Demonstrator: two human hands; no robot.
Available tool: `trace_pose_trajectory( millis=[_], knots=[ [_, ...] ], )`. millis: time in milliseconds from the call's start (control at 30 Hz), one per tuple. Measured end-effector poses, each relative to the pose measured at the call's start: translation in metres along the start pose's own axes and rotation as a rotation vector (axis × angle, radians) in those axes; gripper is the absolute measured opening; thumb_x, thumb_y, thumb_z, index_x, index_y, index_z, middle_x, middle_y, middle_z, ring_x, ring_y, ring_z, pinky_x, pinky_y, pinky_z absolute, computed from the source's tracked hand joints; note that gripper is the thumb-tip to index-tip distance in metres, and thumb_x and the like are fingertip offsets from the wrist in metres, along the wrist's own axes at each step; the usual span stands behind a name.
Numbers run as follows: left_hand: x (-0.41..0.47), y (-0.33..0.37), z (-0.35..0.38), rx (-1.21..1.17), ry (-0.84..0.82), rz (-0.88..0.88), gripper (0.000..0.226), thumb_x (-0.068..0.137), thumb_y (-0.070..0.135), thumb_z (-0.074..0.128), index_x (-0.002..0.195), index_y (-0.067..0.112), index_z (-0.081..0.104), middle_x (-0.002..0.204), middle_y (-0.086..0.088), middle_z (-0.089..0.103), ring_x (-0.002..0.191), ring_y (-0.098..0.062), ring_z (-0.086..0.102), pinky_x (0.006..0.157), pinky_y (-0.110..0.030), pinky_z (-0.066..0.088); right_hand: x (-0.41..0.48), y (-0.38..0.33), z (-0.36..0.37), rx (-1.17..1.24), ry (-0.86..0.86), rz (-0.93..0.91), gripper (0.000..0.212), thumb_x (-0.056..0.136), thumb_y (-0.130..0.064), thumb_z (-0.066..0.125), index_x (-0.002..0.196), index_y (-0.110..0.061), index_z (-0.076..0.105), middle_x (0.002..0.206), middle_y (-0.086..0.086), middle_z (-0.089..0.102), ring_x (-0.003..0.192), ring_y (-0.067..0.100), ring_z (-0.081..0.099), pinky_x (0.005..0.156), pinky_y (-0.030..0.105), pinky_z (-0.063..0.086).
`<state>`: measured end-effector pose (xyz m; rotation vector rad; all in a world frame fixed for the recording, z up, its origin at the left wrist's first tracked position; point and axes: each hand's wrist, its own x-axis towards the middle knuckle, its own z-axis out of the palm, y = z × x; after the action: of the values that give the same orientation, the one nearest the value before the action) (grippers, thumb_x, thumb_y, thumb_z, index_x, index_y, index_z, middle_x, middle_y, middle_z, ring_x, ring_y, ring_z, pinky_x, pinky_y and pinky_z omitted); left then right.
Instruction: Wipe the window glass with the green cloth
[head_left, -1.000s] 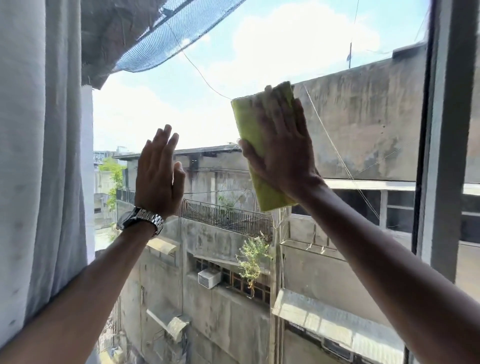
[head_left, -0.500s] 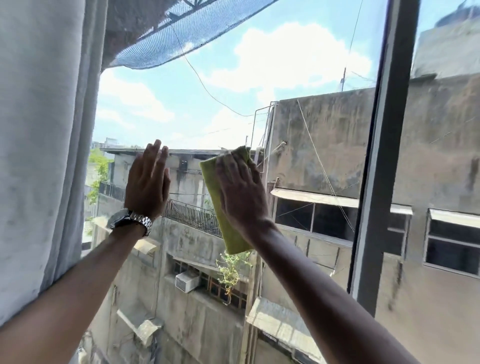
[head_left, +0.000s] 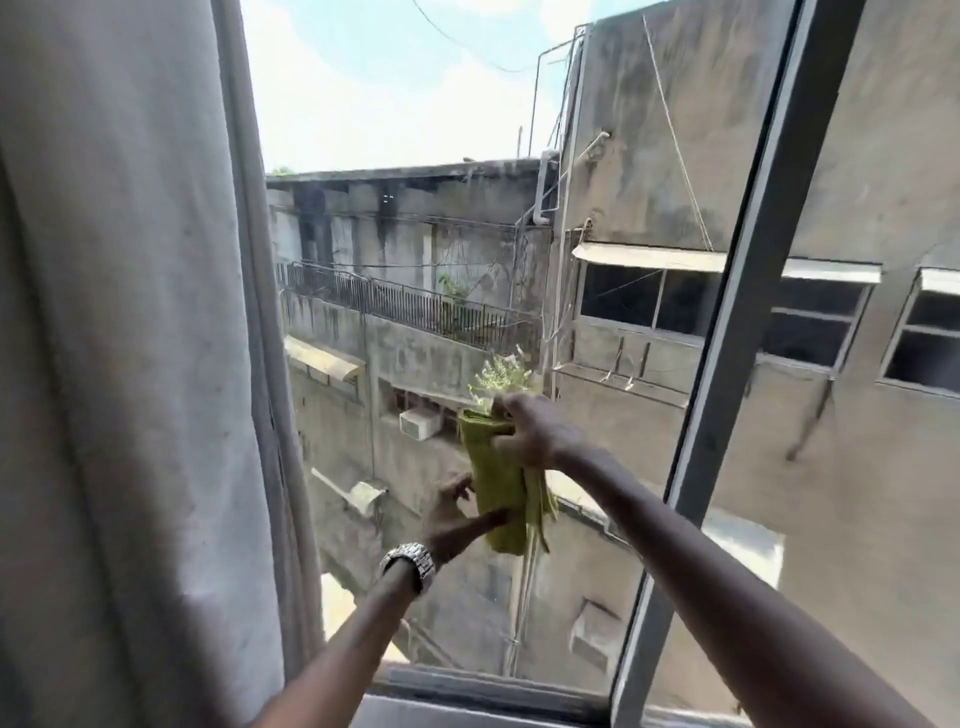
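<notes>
Right hand (head_left: 535, 431): arm reaching out, fingers closed on the top of the green cloth (head_left: 496, 486).
Left hand (head_left: 451, 514): wristwatch (head_left: 409, 564) on wrist, fingers pinching the cloth's lower part.
Cloth: bunched, hanging before the window glass (head_left: 415, 338).

The cloth (head_left: 496, 488) at lower centre of the frame is yellow-green, plain, with darker olive shading in its folds. The watch (head_left: 410, 564) below it, lower centre, is silver metal with a linked band. The curtain (head_left: 130, 338) filling the left side is pale grey with faint dark specks. The window frame (head_left: 737, 338) at the right is grey. Buildings (head_left: 441, 249) beyond, mid-frame, are grey concrete streaked black.
</notes>
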<state>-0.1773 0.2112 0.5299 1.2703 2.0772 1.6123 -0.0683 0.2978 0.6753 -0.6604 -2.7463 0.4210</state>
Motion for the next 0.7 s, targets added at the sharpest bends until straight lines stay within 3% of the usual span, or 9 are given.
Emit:
trace_pose_trajectory(
  millis=[100,200,267,333,400,467,533,633,700],
  knots=[
    [-0.057,-0.064,0.038,-0.170,-0.270,-0.227,0.082,0.048,0.048,0.079,0.118,0.009,0.064,0.104,-0.004,0.066,0.092,-0.010,0.060,0.083,-0.023,0.052,-0.042,0.051,0.081,0.258,-0.190,0.155,0.009,0.089,-0.012,0.066,0.094,-0.017,0.060,0.091,0.009,0.063,0.084,0.022,0.060,0.068,0.033,0.050],
    [-0.133,-0.145,0.070,-0.157,-0.520,-0.492,0.068,0.063,0.025,0.083,0.121,-0.004,0.062,0.107,-0.008,0.064,0.074,0.008,0.064,0.075,-0.016,0.058,-0.099,0.107,0.176,0.470,-0.297,0.389,0.006,0.091,-0.016,0.068,0.092,-0.014,0.063,0.085,0.010,0.063,0.070,0.017,0.058,0.051,0.029,0.050],
    [-0.195,-0.207,0.093,-0.106,-0.736,-0.691,0.050,0.076,0.012,0.083,0.119,-0.004,0.064,0.101,-0.006,0.068,0.079,-0.003,0.066,0.080,-0.031,0.060,-0.148,0.145,0.254,0.569,-0.394,0.559,0.008,0.092,-0.017,0.070,0.089,-0.017,0.063,0.076,0.003,0.060,0.064,0.012,0.053,0.047,0.020,0.043],
    [-0.266,-0.264,0.113,-0.123,-0.813,-0.870,0.041,0.081,0.013,0.082,0.117,0.002,0.067,0.098,-0.002,0.070,0.086,-0.015,0.065,0.079,-0.037,0.057,-0.206,0.176,0.330,0.638,-0.480,0.731,0.013,0.094,-0.015,0.069,0.083,-0.019,0.063,0.072,0.002,0.057,0.063,0.012,0.050,0.048,0.019,0.040],
    [-0.342,-0.311,0.132,-0.242,-0.732,-1.098,0.038,0.083,0.017,0.081,0.118,0.011,0.067,0.098,0.001,0.070,0.088,-0.016,0.064,0.073,-0.031,0.058,-0.270,0.203,0.414,0.721,-0.572,0.919,0.016,0.095,-0.013,0.066,0.080,-0.017,0.064,0.075,0.005,0.058,0.069,0.018,0.052,0.054,0.023,0.042],
    [-0.406,-0.348,0.147,-0.322,-0.587,-1.300,0.026,0.086,0.015,0.077,0.110,0.019,0.068,0.090,0.006,0.072,0.081,-0.010,0.067,0.063,-0.025,0.058,-0.334,0.218,0.487,0.796,-0.630,1.088,0.006,0.096,-0.011,0.065,0.092,-0.014,0.066,0.082,0.009,0.061,0.076,0.022,0.056,0.059,0.027,0.045],
    [-0.460,-0.379,0.162,-0.353,-0.416,-1.444,0.022,0.086,0.007,0.075,0.106,0.017,0.069,0.081,0.010,0.077,0.073,-0.005,0.072,0.060,-0.024,0.059,-0.390,0.226,0.544,0.850,-0.673,1.215,0.005,0.095,-0.008,0.064,0.097,-0.012,0.067,0.085,0.009,0.064,0.078,0.023,0.058,0.060,0.028,0.044],
    [-0.522,-0.426,0.190,-0.285,-0.212,-1.521,0.034,0.086,-0.011,0.067,0.119,-0.003,0.063,0.090,-0.008,0.079,0.064,-0.007,0.073,0.054,-0.022,0.061,-0.463,0.234,0.618,0.902,-0.726,1.309,0.017,0.094,-0.002,0.064,0.083,-0.015,0.064,0.081,0.007,0.062,0.072,0.019,0.054,0.058,0.028,0.041],
    [-0.547,-0.449,0.205,-0.185,-0.109,-1.540,0.038,0.086,-0.016,0.065,0.122,-0.009,0.057,0.106,-0.022,0.067,0.071,-0.015,0.068,0.058,-0.018,0.058,-0.495,0.236,0.651,0.928,-0.702,1.368,0.016,0.094,0.002,0.063,0.087,-0.012,0.063,0.080,0.007,0.063,0.069,0.018,0.055,0.057,0.029,0.042]
  ],
)
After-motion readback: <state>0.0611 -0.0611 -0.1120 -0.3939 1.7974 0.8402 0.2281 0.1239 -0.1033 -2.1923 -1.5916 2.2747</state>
